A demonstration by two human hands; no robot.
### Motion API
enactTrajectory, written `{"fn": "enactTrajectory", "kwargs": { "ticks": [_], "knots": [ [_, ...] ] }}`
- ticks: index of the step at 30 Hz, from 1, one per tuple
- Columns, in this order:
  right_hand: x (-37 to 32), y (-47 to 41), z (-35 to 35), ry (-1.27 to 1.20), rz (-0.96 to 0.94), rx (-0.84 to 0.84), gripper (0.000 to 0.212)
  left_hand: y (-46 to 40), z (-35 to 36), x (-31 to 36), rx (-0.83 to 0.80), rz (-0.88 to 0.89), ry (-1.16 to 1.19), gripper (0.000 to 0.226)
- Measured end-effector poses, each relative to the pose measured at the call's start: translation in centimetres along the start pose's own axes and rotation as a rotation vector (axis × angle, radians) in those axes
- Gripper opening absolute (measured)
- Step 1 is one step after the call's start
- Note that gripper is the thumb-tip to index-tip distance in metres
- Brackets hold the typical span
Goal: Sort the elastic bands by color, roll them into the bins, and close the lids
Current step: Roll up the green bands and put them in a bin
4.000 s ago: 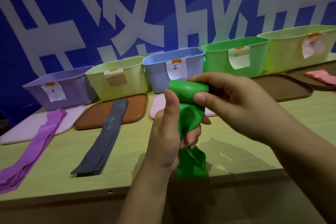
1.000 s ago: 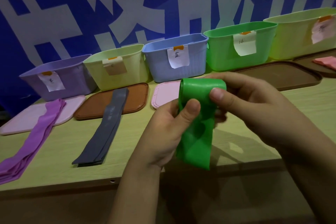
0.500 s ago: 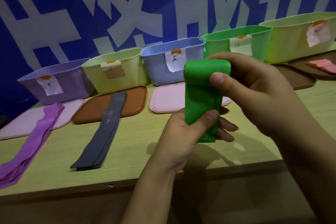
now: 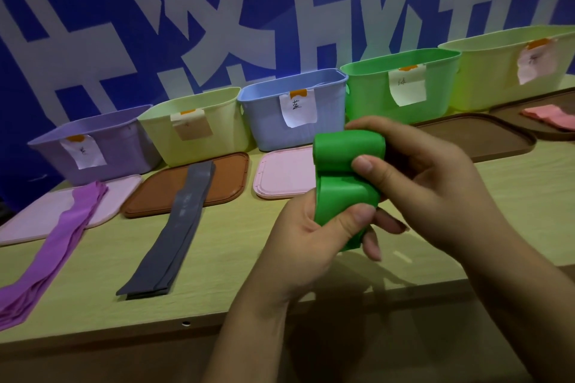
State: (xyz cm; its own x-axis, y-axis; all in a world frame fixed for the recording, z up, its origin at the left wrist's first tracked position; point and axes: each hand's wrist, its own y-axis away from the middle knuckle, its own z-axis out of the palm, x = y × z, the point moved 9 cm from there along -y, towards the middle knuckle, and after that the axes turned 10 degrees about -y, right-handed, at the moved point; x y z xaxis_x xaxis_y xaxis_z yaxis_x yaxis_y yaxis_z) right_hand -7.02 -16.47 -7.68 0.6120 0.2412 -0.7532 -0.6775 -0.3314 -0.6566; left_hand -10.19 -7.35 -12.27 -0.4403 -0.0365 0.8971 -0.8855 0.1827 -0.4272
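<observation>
So you're mid-roll on the green band right now, held up in the air over the table's front edge. Your right hand has its fingers and thumb curled round the rolled-up top part, and your left hand is pinching the lower section with the thumb pressed on the front, a short tail poking out below. Looks to me like the roll is nearly finished, only that tail left to wind in. The green bin sits straight behind, lid off, with a brown lid lying in front of it. As for the rest, I'd say you're still early on: the purple band is stretched flat across a pink lid in front of the purple bin, the grey band lies flat over the orange-brown lid by the pale yellow-green bin, and something pink is sitting on the lid at far right. All five bins are open, the blue bin included, and I can't see inside any of them, so no idea if anything's already dropped in. Every lid still needs closing.
</observation>
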Motion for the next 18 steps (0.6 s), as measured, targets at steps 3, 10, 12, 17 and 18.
{"fn": "enactTrajectory", "kwargs": {
  "ticks": [3, 10, 12, 17, 18],
  "knots": [
    [0.5, 0.4, 0.0, 0.002, 0.025, -0.027, 0.031, 0.3, 0.0, -0.3, -0.029, -0.004, -0.063, 0.011],
    [1.3, 0.5, 0.8, -0.123, 0.098, -0.069, 0.035, 0.1, -1.1, -0.6, 0.073, -0.013, -0.010, 0.043],
    [1.5, 0.6, 1.2, -0.075, 0.077, -0.090, 0.038, 0.0, -1.7, -1.2, 0.156, -0.062, 0.035, 0.059],
    [2.2, 0.7, 2.1, -0.107, 0.084, -0.148, 0.038, 0.4, -3.2, -2.7, 0.377, -0.245, -0.002, 0.062],
    [2.3, 0.7, 2.1, -0.134, 0.103, -0.163, 0.038, 0.5, -3.4, -2.7, 0.395, -0.249, 0.001, 0.059]
  ]
}}
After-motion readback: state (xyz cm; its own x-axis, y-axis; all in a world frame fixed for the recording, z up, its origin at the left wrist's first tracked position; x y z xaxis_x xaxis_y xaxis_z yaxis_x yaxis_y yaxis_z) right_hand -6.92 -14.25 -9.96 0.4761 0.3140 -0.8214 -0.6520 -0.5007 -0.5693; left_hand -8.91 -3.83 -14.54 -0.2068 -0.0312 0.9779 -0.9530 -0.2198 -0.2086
